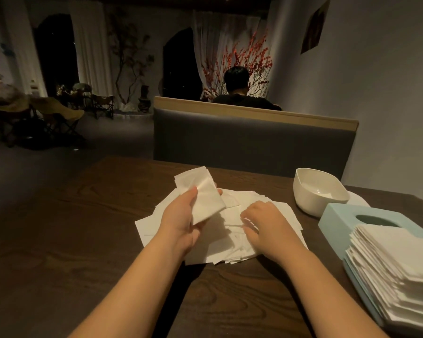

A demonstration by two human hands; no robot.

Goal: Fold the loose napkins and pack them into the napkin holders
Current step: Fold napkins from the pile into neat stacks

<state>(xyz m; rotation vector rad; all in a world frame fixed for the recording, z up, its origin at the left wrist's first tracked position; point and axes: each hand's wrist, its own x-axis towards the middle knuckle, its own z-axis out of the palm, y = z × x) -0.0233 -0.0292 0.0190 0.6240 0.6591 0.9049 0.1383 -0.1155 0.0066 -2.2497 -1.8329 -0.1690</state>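
My left hand (181, 215) grips a folded white napkin (200, 193) and lifts it above a loose pile of white napkins (215, 245) spread on the dark wooden table (83, 252). My right hand (264, 223) rests on the pile with its fingers curled down onto a sheet. At the right stands a white bowl-shaped napkin holder (313, 189). In front of it lies a light blue napkin holder (340, 215) with an oval slot, and a tall stack of folded napkins (396, 272) sits on a blue tray at the table's right edge.
A grey padded bench back (252, 140) with a wooden top rail stands behind the table. A person sits beyond it, facing away. Chairs and plants fill the dim room at the left.
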